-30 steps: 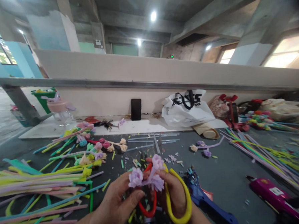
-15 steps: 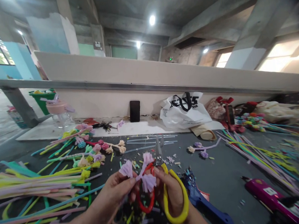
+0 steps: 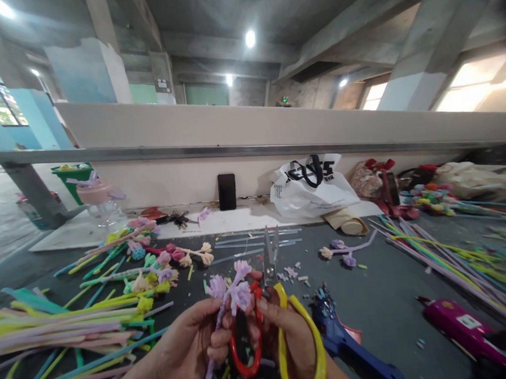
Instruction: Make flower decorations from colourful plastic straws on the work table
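Since a moment ago you've gathered the lilac flower sprig (image 3: pixel 232 295) upright at twelve o'clock, left hand (image 3: pixel 193 351) pinched shut on its soft, light stem—grip low—while your right hand (image 3: pixel 286 337) clasps the scissors (image 3: pixel 281 324).

Dark grey counter (image 3: pixel 386 312), surface littered with small offcuts (image 3: pixel 293 271). Along its left side lay a thick pile of long coloured straws (image 3: pixel 60 324), yellow, lilac, green and blue, mostly running left to right. Behind that pile, finished straw flowers (image 3: pixel 163 259) on stems. Clear straws (image 3: pixel 255 237) lay near the middle back. A small lilac sprig (image 3: pixel 345 251) rested right of centre. More long straws (image 3: pixel 447 258) fanned across the right side. A blue glue gun (image 3: pixel 350 343) lay near the front; a magenta glue gun (image 3: pixel 468 331) well to its right. At the back, a white slab (image 3: pixel 237 216) carried a black phone (image 3: pixel 226 191) standing upright, a white plastic bag (image 3: pixel 310 187) and keys (image 3: pixel 178 219).
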### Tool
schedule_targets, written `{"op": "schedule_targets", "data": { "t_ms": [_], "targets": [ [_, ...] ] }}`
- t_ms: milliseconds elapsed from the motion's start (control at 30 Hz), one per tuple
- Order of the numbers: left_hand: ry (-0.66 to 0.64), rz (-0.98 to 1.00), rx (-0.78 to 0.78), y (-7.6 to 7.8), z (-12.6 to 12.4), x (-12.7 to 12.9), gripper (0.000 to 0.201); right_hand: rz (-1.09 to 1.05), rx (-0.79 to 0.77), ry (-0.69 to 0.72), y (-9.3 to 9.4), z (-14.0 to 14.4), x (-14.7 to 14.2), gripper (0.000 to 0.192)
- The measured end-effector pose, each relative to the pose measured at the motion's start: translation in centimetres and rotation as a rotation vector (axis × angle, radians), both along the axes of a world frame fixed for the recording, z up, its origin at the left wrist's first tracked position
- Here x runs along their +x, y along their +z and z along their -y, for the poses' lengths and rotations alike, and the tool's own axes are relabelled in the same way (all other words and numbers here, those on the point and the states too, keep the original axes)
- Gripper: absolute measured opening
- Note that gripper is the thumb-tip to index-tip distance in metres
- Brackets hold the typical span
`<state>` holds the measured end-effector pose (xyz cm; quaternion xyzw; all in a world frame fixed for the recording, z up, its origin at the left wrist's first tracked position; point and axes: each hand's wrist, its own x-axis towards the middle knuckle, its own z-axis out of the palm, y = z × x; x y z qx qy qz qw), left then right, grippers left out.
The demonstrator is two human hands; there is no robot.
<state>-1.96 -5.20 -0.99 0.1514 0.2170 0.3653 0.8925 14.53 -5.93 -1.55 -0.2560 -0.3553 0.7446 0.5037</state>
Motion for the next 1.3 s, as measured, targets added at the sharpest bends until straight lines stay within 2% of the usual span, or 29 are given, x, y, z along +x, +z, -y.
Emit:
{"op": "schedule_targets", "data": {
  "t_ms": [133,267,367,567,900,1033,1300],
  "targets": [
    [0.06,-0.034,0.039,0.2,0.0,0.2,0.021,-0.041,0.062,-0.135,-0.1,-0.2,0.0,0.014],
    [0.179,-0.13,0.171,0.3,0.0,0.5,0.008,-0.086,0.033,-0.177,-0.3,-0.5,-0.1,0.036],
    [0.218,-0.172,0.181,0.2,0.0,0.7,0.005,-0.081,0.004,-0.185,-0.4,-0.6,-0.2,0.044],
    [0.283,-0.24,0.197,-0.2,0.4,0.9,0.007,-0.083,-0.035,-0.191,-0.6,-0.6,-0.6,0.034],
    [0.28,-0.245,0.264,-0.6,0.6,1.1,0.008,-0.042,-0.048,-0.111,-0.8,-1.2,-0.4,0.026],
    [0.241,-0.208,0.278,-0.6,0.4,0.7,0.007,-0.017,-0.031,-0.193,-0.8,-1.5,-0.4,0.023],
    [0.116,-0.087,0.166,-0.9,-0.4,-0.4,0.009,0.062,0.011,-0.125,-0.1,-1.1,-0.9,0.023]
  ]
}}
